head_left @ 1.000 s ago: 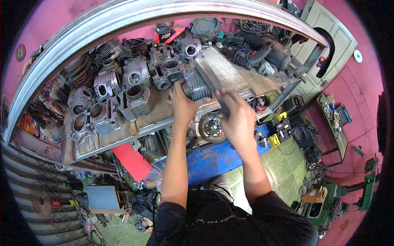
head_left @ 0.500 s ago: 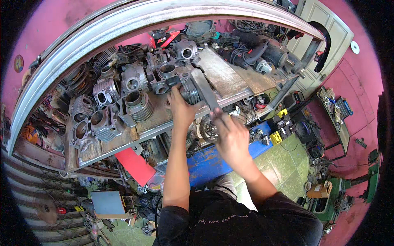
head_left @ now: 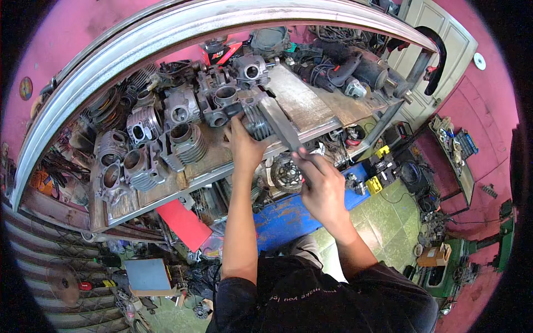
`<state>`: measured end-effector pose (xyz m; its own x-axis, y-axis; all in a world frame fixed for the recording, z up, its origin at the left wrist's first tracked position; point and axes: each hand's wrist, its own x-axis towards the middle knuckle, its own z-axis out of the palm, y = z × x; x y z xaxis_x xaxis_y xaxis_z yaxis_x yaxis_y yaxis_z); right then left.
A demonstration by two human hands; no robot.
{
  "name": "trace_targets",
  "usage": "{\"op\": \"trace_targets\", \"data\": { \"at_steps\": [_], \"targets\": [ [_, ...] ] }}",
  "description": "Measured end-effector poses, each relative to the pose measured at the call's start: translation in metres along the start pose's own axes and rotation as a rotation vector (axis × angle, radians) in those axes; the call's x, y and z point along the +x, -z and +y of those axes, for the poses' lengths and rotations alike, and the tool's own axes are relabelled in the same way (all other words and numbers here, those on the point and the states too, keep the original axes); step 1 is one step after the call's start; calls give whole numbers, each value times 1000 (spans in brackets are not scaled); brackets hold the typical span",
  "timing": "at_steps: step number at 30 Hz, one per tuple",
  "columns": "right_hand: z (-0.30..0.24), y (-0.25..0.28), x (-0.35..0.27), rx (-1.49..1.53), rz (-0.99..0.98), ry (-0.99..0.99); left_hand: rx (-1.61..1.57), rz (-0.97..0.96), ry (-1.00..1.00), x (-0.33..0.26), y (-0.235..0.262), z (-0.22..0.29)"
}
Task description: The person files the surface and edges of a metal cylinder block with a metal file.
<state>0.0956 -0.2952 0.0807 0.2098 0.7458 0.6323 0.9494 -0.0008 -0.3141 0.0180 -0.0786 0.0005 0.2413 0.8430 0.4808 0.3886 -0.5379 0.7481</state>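
— While the left hand (head_left: 244, 145) is pinning the finned cylinder (head_left: 256, 119) down at the counter's (head_left: 302, 102) front edge, how should the filing be going?

— Judging by the angle, long level strokes are working best, with the flat file (head_left: 283, 125) lying flush across the cylinder's top. The right hand (head_left: 322, 186) is closing its grip around the file's near end; the left is pressing with its fingers curled on the fins.

— And the cylinder itself?

— Grey cast metal, ribbed with cooling fins, lying on its side just beside other engine cylinders (head_left: 183, 139) crowding the counter's left half.
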Motion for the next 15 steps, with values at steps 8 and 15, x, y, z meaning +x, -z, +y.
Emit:
{"op": "trace_targets", "data": {
  "at_steps": [8, 15],
  "targets": [
    [41, 33, -40, 78, 187, -137, 189, 180, -144, -20, -15, 15],
    [62, 54, -62, -22, 208, -232, 459, 9, -214, -17, 8, 13]
  ]
}}
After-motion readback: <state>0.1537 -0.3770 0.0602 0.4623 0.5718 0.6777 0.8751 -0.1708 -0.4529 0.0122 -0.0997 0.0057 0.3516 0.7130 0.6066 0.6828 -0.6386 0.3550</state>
